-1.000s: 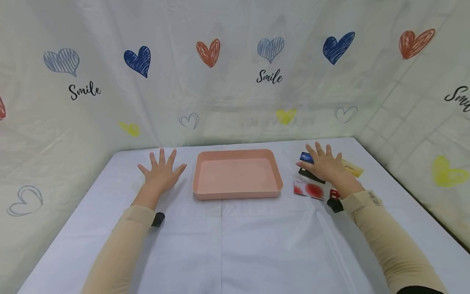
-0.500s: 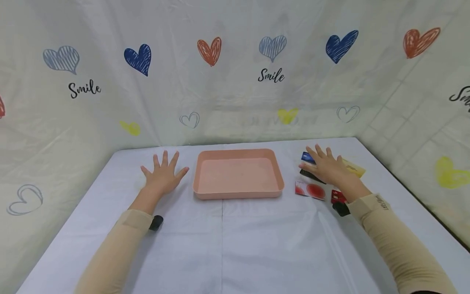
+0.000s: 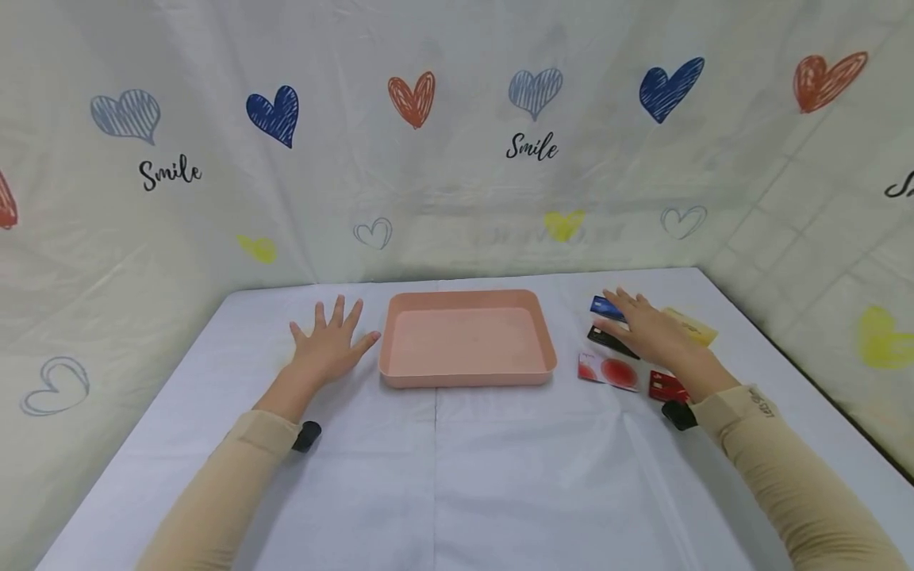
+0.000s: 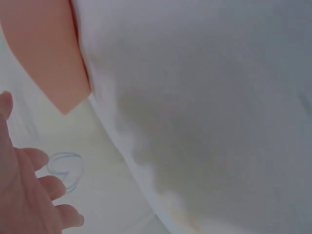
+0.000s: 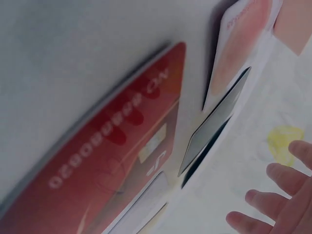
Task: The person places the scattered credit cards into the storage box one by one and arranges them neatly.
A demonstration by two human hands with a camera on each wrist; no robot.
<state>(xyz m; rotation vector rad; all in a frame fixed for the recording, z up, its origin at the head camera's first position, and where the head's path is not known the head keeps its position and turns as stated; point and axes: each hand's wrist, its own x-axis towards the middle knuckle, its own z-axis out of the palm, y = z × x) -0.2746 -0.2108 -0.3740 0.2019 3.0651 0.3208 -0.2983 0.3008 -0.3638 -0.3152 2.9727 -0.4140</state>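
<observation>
My left hand (image 3: 328,353), fingers spread and holding nothing, hovers just left of a shallow pink tray (image 3: 467,341). In the left wrist view, part of the tray's side (image 4: 48,53) shows beyond the curved fingers. Over a loose group of plastic cards on the right, my right hand (image 3: 653,337) hangs with extended fingers, nothing in its grasp. A blue card (image 3: 601,306) and a black card (image 3: 607,339) lie partly under it. Beyond the hand is a yellow card (image 3: 691,327). Nearer me lie a white card with a red circle (image 3: 608,372) and a red chip card (image 3: 667,386).
A white cloth (image 3: 485,476) covers the table, with a seam running down its middle. Behind it hangs a pale curtain (image 3: 443,182) printed with hearts and "Smile". A dark wrist camera (image 3: 678,415) sits below my right cuff, close to the red card.
My left hand has drifted right, closer to the tray. The right hand has moved slightly right and toward me, its fingers less spread, and more of the red card shows.
</observation>
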